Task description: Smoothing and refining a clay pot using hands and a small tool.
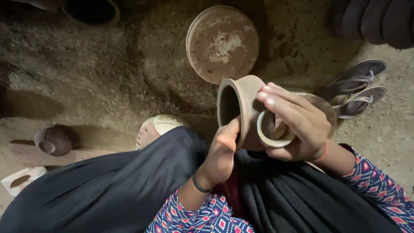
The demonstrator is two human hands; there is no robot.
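Far left, on the earthen floor (86, 86): a pale scrap of cloth or paper (19, 179) with a dark smear, then a small dark clay pot (56, 140) lying on its side on a flat board (64, 154), mouth toward the camera; it looks formed and set aside, apart from the hands. Top left edge, the rim of a dark vessel (92, 11), only partly in view. A rounded pale object (159, 129) peeps out at the edge of the black skirt (129, 185); cannot tell what it is. Centre: left hand (222, 153), dark band at the wrist, grip closed on the rim of a brown clay pot (239, 108), thumb on the lip, fingers hidden behind. The pot is held above the lap, tilted, mouth turned left; body looks fully shaped, neck and lip formed, surface matte and unpainted. Beyond it on the floor, a round clay disc (222, 43) with a pale patch at its middle. Right hand (295, 125) curls round a pale ring-shaped tool (274, 129), grip closed on it, the ring pressed against the pot's shoulder. Judgement: shaping seems done, surface work under way; how much of the wall remains untreated cannot be told. Right: a pair of sandals (358, 88); top right, dark rounded shapes (375, 19), unclear.
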